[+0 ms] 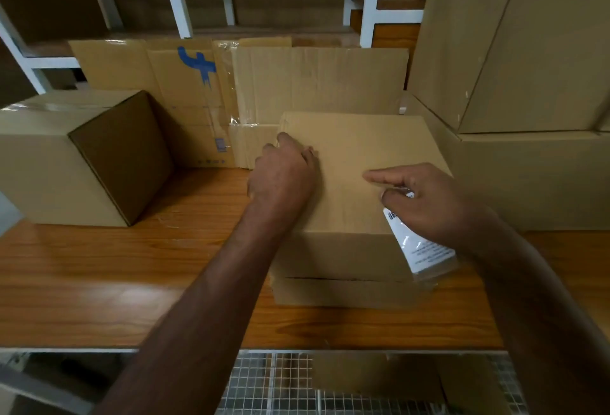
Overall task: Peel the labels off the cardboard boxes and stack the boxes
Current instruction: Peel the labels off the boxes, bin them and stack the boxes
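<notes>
At the centre of the frame, in my head view, a closed cardboard box (356, 183) sits on the wooden desk (99, 282). My left hand (284, 173) rests on the box's top near its left edge, fingers (287, 140) curled down over the far left corner, pressing rather than pinching anything. My right hand (429, 203) is at the box's right side, index finger stretched out across the top, thumb and remaining fingers closed on a white printed label (416, 246) in a clear plastic sleeve, which hangs down over the box's front right corner. At the left of the frame a second cardboard box (66, 157) stands on the desk, well apart. Flattened cardboard sheets (280, 84) lean behind. Large stacked cartons (528, 84) fill the right of the frame.
</notes>
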Available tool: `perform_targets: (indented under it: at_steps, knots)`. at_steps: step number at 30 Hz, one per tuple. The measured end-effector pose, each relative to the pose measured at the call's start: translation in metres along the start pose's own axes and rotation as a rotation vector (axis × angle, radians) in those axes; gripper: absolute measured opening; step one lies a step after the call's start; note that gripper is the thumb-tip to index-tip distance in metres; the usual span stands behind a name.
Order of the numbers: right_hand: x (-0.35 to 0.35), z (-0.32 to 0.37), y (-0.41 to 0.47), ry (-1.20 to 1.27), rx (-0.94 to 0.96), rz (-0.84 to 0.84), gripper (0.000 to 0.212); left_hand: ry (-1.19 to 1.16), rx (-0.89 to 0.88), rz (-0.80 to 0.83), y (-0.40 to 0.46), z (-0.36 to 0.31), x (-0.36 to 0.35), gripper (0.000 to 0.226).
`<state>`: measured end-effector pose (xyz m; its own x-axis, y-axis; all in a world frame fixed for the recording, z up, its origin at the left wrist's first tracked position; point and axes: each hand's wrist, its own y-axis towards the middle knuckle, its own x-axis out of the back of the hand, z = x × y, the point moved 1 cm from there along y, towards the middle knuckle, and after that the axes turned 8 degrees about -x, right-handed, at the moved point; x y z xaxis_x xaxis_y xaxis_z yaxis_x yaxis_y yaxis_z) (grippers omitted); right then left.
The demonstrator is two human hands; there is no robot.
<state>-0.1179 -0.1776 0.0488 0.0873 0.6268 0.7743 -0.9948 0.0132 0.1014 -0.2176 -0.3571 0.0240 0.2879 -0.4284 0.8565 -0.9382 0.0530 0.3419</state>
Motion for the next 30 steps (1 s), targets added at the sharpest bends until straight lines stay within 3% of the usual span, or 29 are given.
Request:
perform_targets:
  at_steps: [5,20,25,30]
  knots:
    - [-0.003,-0.006,-0.001,0.351,-0.084,-0.116,0.037,0.118,-0.092,-0.047,0.010,-0.004,0.001,0.040]
    - [0.004,0.000,0.000,0.675,-0.189,-0.137,0.027,0.044,-0.251,0.099,0.021,0.002,0.007,0.041]
    - [-0.001,0.014,-0.004,1.015,-0.140,-0.284,0.014,-0.183,-0.385,-0.018,0.004,-0.014,0.024,0.035]
    - [-0.006,0.019,-0.017,1.039,-0.238,-0.405,0.014,-0.416,-0.437,-0.041,-0.011,-0.020,0.030,0.030]
